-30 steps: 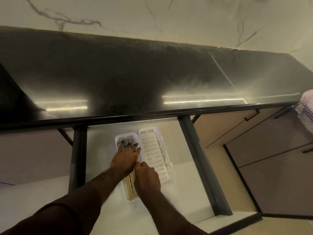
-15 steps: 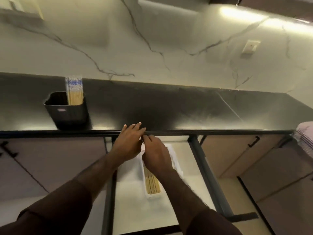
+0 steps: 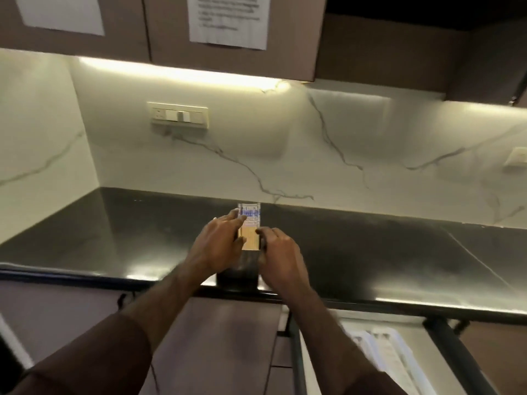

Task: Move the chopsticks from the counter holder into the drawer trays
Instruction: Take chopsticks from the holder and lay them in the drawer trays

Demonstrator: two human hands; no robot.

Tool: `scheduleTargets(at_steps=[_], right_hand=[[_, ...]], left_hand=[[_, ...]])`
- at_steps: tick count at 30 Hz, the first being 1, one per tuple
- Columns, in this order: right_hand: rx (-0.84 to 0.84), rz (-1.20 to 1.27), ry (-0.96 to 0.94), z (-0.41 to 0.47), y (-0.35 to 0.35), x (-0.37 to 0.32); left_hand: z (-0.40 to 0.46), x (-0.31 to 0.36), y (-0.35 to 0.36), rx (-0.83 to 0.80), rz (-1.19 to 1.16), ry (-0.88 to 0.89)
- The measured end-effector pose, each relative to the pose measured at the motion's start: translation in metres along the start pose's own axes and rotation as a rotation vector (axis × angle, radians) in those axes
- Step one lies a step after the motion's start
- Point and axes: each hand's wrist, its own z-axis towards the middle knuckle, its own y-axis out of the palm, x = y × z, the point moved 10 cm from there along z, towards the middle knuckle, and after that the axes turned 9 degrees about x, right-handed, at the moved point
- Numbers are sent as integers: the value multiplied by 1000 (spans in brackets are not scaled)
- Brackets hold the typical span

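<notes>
Both of your hands are reaching across the black counter [image 3: 370, 252] to the chopsticks. Your left hand [image 3: 219, 246] is curling its fingers against the left edge of the packet of wrapped chopsticks [image 3: 250, 228], and your right hand [image 3: 281, 255] is closing in on the right edge with fingers half bent. Blur is keeping you from telling whether either hand is actually gripping yet. The packet is standing upright in the dark holder [image 3: 238, 273], which is sitting right at the counter's front edge. Down at the lower right, the open drawer [image 3: 319, 374] is showing its white slotted trays [image 3: 379, 349], well apart from the holder. Since the holder is perching so close to the edge, a sideways tug on the packet could be tipping it off. A loose pinch on the slick wrappers could also be letting sticks slide out and scatter on the way to the drawer.
</notes>
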Motion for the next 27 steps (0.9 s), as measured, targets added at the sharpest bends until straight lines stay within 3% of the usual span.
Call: scheduleTargets(at_steps=[8, 15, 27], right_hand=[[77, 16, 137, 71, 60, -24], [-59, 23, 298, 108, 136, 26], [-75, 50, 433, 148, 211, 97]], left_hand=[[54, -97, 0, -73, 23, 8], [93, -129, 66, -135, 16, 44], [154, -185, 164, -196, -173, -179]])
